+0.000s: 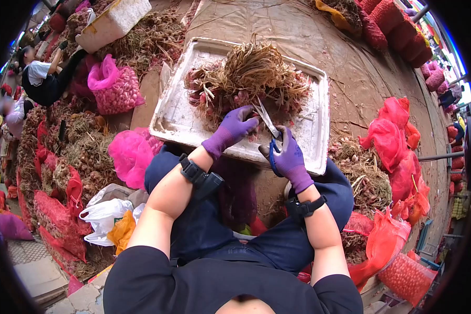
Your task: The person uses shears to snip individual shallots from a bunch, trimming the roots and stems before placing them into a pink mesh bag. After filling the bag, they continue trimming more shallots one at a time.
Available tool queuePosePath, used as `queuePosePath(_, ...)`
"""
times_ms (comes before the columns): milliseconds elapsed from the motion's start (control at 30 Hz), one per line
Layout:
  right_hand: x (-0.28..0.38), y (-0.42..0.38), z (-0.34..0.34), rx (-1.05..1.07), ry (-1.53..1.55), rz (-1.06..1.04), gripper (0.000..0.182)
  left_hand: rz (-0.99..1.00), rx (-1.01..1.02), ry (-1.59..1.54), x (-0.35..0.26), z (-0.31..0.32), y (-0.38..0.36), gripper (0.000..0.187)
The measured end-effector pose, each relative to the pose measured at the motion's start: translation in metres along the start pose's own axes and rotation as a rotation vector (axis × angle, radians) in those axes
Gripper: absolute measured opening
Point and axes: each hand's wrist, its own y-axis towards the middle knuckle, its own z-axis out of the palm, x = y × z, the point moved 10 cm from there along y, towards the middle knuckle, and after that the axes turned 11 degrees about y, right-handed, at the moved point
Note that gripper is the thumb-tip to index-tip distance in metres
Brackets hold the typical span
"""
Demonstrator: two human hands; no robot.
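Observation:
A white foam tray rests across my lap, with a heap of dried shallots or small onions on it, roots and dry stalks bunched together. My left hand, in a purple glove, has its fingers pressed together at the heap's near edge; what they pinch is too small to name. In my right hand, also gloved in purple, is a pair of scissors with blue handles. The blades point up and left, slightly apart, close to my left fingertips.
A pink net bag of bulbs and a white foam box stand at upper left, near a seated person. Red net bags lie at right, and a white plastic bag at lower left. More stalks are piled on both sides.

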Motion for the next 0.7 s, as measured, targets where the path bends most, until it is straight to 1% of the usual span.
queuePosePath(133,0.003,-0.002,0.001,-0.006,0.013,-0.042,0.075,0.005,-0.04,-0.053,-0.003,0.0,-0.001,0.018)
queuePosePath(233,0.006,-0.002,0.002,-0.018,-0.006,-0.08,0.076,-0.015,-0.079,0.013,-0.002,-0.007,-0.002,0.016)
queuePosePath(300,0.012,-0.003,-0.001,-0.07,-0.104,-0.156,0.077,0.078,-0.161,0.087,-0.009,-0.014,0.0,0.014)
queuePosePath(367,0.005,-0.002,-0.005,-0.096,-0.189,-0.097,0.078,0.056,-0.122,0.034,-0.003,-0.014,-0.001,0.015)
queuePosePath(400,0.007,-0.001,-0.009,-0.137,-0.195,-0.121,0.074,0.026,-0.14,0.018,-0.001,-0.016,-0.002,0.015)
queuePosePath(433,0.007,0.0,-0.009,-0.138,-0.194,-0.115,0.074,-0.003,-0.157,0.003,0.001,-0.018,-0.002,0.016)
queuePosePath(467,0.006,0.001,-0.012,-0.151,-0.108,-0.096,0.071,-0.003,-0.139,-0.019,0.008,-0.018,0.001,0.018)
queuePosePath(500,0.008,0.001,-0.016,-0.165,-0.024,-0.078,0.068,-0.004,-0.133,-0.019,0.003,-0.015,0.0,0.018)
queuePosePath(533,0.005,0.002,-0.017,-0.153,0.067,-0.045,0.059,-0.025,-0.144,0.011,-0.003,-0.012,-0.003,0.021)
queuePosePath(567,0.004,0.004,-0.019,-0.157,0.065,-0.044,0.059,-0.045,-0.157,0.04,-0.006,-0.011,-0.004,0.023)
queuePosePath(600,-0.009,0.007,-0.012,-0.093,0.356,0.06,0.057,0.033,-0.206,0.162,-0.015,-0.014,-0.003,0.029)
queuePosePath(633,-0.019,0.008,-0.002,-0.026,0.646,0.164,0.056,0.033,-0.204,0.161,-0.015,-0.013,-0.003,0.029)
queuePosePath(667,-0.025,0.007,0.009,0.044,0.936,0.268,0.054,-0.044,-0.186,0.125,-0.007,-0.011,-0.004,0.031)
queuePosePath(700,-0.026,0.007,0.007,0.043,0.935,0.269,0.054,-0.12,-0.169,0.088,-0.004,-0.008,-0.006,0.033)
